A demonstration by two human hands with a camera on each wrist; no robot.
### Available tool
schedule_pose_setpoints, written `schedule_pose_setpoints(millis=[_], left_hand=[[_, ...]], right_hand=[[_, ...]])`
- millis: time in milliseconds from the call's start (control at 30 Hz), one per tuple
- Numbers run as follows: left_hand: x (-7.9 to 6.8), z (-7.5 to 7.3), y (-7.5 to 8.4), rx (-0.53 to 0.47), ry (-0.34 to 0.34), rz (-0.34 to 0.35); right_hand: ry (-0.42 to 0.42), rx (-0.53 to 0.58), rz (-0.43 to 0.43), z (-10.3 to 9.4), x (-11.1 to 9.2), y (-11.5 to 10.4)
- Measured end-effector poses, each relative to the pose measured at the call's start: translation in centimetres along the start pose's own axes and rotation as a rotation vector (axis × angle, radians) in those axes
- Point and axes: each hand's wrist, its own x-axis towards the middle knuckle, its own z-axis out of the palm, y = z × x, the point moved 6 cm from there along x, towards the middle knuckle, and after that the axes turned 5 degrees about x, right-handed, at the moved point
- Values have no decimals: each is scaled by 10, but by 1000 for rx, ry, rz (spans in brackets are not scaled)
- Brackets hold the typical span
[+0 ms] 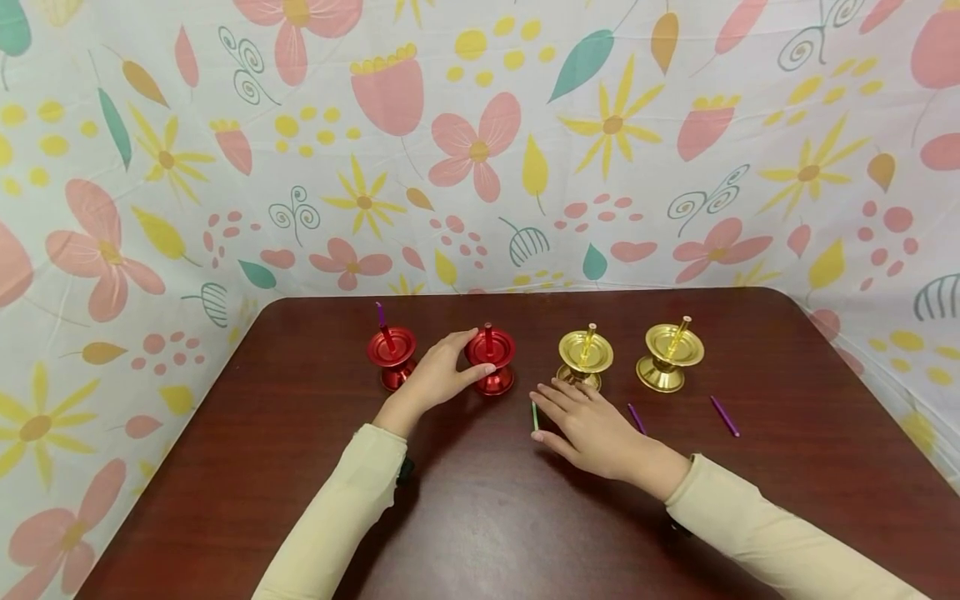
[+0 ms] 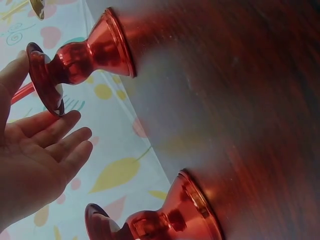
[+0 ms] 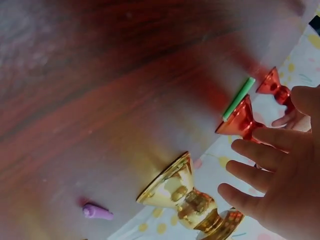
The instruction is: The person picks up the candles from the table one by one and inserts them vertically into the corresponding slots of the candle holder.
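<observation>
My left hand (image 1: 437, 377) holds the dish rim of a red metal candle holder (image 1: 496, 382) between thumb and fingers; the holder stands upright with a bare spike tube. In the left wrist view the thumb meets one side of the rim and the fingertips the other. With fingers extended, my right hand (image 1: 600, 432) is over the table beside a thin green candle (image 1: 535, 417), which lies in front of the nearer gold candle holder (image 1: 586, 353). Whether the fingers touch the green candle is unclear in the head view; the right wrist view shows them apart from it.
Left of my left hand stands another red candle holder (image 1: 392, 347) bearing an upright purple candle (image 1: 380, 314). A second gold candle holder (image 1: 663, 373) is at the right. One purple candle (image 1: 636, 418) lies partly behind my right hand, another purple candle (image 1: 724, 416) farther right. A flowered cloth hangs behind.
</observation>
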Motion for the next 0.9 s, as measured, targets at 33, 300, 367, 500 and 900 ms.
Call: schedule_pose_setpoints(millis=[33, 300, 367, 500, 900], left_hand=[[0, 0, 0, 1, -1, 0], [1, 1, -1, 13, -2, 6], [1, 1, -1, 14, -1, 6], [1, 1, -1, 15, 1, 7], [1, 1, -1, 16, 1, -1]], right_hand=[[-11, -4, 3, 1, 0, -1], [-73, -45, 16, 11, 1, -3], [-70, -54, 15, 13, 2, -3], [-72, -77, 18, 15, 5, -3], [-114, -111, 98, 21, 18, 1]])
